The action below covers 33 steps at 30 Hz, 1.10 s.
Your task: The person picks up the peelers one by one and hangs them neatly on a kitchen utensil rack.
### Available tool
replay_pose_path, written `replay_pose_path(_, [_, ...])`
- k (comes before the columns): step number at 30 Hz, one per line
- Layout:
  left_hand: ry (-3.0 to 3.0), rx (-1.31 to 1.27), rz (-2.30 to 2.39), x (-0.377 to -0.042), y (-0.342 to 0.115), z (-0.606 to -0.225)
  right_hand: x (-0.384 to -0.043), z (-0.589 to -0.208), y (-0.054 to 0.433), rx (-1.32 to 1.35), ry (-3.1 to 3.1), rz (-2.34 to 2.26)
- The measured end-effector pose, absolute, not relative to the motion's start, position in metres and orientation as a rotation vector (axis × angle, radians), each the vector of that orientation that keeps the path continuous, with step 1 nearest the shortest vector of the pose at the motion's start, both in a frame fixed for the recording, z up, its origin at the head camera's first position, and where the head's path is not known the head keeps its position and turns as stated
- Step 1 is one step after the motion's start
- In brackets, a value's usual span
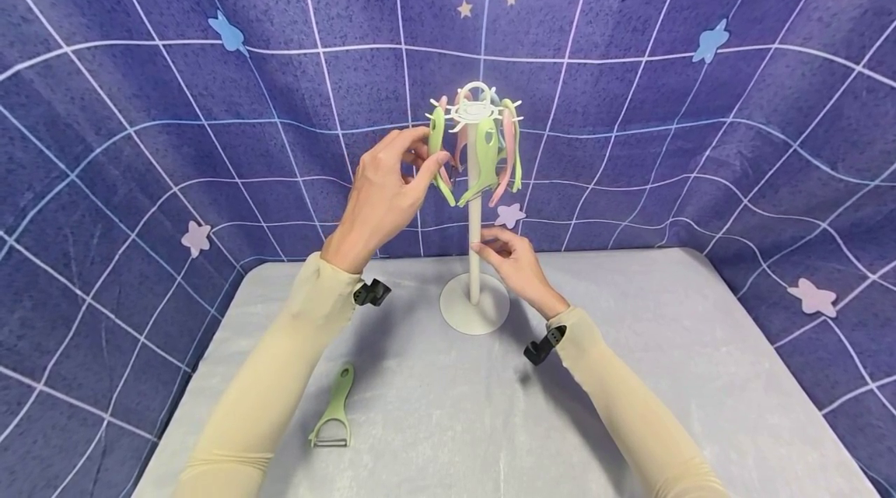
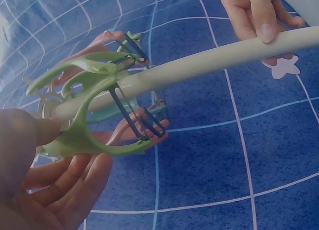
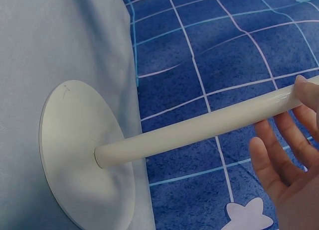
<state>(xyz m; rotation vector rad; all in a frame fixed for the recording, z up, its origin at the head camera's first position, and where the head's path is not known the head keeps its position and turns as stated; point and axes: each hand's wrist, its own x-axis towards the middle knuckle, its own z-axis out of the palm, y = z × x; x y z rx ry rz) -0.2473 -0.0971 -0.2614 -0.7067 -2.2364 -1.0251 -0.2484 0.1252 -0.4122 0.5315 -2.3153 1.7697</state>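
A white stand (image 1: 474, 272) with a ring of hooks on top stands upright on its round base (image 3: 75, 155). Several green, pink and blue peelers hang from the hooks. At the left side of the ring, my left hand (image 1: 385, 187) pinches a green peeler (image 2: 79, 128) by its handle between thumb and fingers. Whether that peeler's hole is on a hook cannot be told. Lower down, my right hand (image 1: 521, 268) grips the pole (image 3: 199, 130) with thumb and fingertips. Peelers at the back are partly hidden by the nearer ones.
Another green peeler (image 1: 337, 405) lies on the grey tabletop (image 1: 434, 420), front left, beside the left forearm, its blade toward the front edge. A blue curtain (image 1: 280, 93) with a grid and stars hangs behind the table and along both sides.
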Motion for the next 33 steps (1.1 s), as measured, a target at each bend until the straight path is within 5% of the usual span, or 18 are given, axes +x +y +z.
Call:
replay_pose_path(25, [-2.305,-0.627,-1.164,-0.232,-0.107,-0.299,-0.251,-0.417,0.124,0.532,-2.272,1.826])
replay_pose_path(33, [-2.331,-0.615,-1.161,-0.220,-0.114,-0.313,-0.274,-0.446,0.128,0.536,-2.268,1.775])
